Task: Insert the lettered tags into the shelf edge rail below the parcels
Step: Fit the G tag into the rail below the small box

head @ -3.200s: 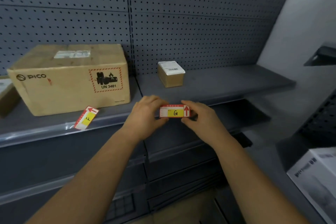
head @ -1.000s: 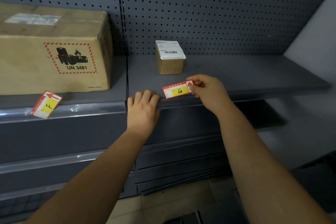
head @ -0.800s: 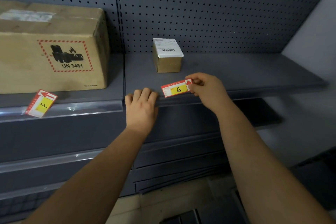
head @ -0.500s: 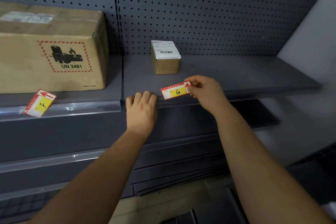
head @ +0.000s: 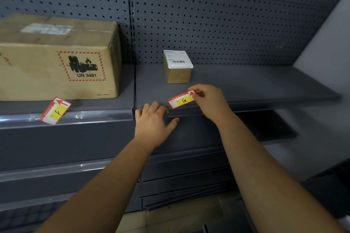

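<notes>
Having released the G tag [head: 181, 99], my left grip [head: 153, 121] is resting loose-fingered on the shelf edge rail [head: 255, 105] while my right grip [head: 210, 100] is pinching that seemingly light, bendy card's arrow end just above it.

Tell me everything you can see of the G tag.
The G tag is a small rectangular card, paper by the look, red-bordered, with a yellow patch bearing a handwritten black G, a white left end and a red arrow at the right end. It is tilted, right end higher, over the front edge of the shelf, before the small parcel. The right hand pinches its right end; nothing else plainly touches it.
</notes>
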The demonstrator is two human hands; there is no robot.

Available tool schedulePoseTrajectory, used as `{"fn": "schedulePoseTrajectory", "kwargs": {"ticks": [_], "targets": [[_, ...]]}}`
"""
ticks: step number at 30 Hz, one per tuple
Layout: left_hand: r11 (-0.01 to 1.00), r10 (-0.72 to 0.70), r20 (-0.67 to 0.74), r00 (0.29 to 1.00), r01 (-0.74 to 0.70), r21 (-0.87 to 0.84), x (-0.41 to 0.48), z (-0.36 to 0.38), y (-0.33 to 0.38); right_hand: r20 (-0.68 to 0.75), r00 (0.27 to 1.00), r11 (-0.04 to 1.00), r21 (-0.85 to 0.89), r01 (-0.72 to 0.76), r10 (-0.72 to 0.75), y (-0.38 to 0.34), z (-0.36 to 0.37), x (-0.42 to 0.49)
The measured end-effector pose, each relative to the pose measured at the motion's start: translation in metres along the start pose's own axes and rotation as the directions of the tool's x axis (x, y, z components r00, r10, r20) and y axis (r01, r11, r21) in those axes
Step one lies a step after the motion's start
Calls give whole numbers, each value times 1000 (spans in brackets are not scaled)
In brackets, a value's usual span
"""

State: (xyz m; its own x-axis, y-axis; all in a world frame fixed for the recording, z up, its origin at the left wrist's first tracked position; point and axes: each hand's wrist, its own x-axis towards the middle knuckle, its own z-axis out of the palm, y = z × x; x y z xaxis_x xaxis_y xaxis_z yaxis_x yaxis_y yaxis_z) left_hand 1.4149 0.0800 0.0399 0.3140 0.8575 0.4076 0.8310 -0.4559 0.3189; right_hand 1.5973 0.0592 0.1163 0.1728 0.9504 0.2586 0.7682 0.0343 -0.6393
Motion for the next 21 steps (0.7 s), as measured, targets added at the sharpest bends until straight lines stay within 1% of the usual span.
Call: {"fn": "schedulePoseTrajectory", "kwargs": {"ticks": [3, 6, 8, 10, 14, 15, 18, 19, 21], "targets": [[1000, 5, 15, 1000, -5, -17, -1, -1, -1, 6, 998, 992, -105, 65, -64, -1, 4, 4], [999, 8, 11, 1000, -7, -43, -3, -2, -3, 28, 991, 976, -172, 135, -132, 0, 14, 4], [998, 9, 18, 1000, -8, -56, -4, -3, -4, 53, 987, 965, -211, 158, -150, 3, 21, 2], [997, 16, 34, 999, -14, -74, -5, -6, -6, 46, 991, 969, -206, 135, -129, 4, 23, 0], [993, 29, 80, 996, -19, -118, -5, -17, -10, 44, 996, 987, -140, 82, -76, 0, 19, -7], [991, 22, 77, 997, -11, -134, -6, -22, -11, 33, 998, 990, -127, 59, -55, -1, 18, -11], [981, 18, 27, 999, -13, -193, -15, -42, -18, -58, 998, 996, -90, 11, -17, -4, 14, -22], [980, 24, 17, 1000, -20, -200, -20, -50, -21, -66, 998, 996, -83, 14, -19, -7, 14, -27], [983, 40, -3, 999, -40, -181, -31, -67, -27, -10, 998, 994, -91, 67, -68, -21, 16, -40]]}}
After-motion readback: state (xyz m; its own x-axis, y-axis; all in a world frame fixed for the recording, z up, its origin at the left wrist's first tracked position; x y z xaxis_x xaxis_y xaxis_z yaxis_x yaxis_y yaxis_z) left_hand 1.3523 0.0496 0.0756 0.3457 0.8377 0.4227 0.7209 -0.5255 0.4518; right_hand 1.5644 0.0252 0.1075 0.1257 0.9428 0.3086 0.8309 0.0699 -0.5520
